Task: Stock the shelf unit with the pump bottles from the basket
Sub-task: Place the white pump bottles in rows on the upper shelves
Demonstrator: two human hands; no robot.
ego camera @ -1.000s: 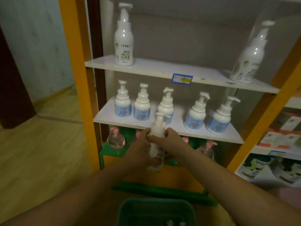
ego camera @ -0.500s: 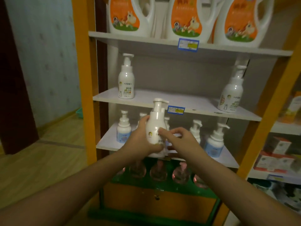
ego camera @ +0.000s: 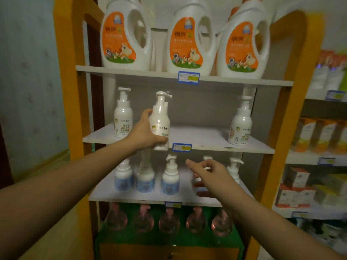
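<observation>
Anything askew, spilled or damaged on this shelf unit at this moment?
Nothing stands out. The bottles on the shelves stand upright, with no spill or damage visible. The left hand holds a white pump bottle upright at the front edge of the middle shelf; the right hand is open and empty below it.

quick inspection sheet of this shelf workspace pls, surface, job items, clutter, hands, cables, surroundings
surface: second shelf, mostly bare in the middle, blue price tag on its front edge
job's things: held pump bottle upright at the shelf's front edge; matching bottles at far left and far right
clutter: nothing seen
grippers: left hand grips the held bottle; right hand open, empty, lower down
cables: nothing seen
surroundings: detergent jugs above, blue-label pumps below, pink bottles lowest
</observation>
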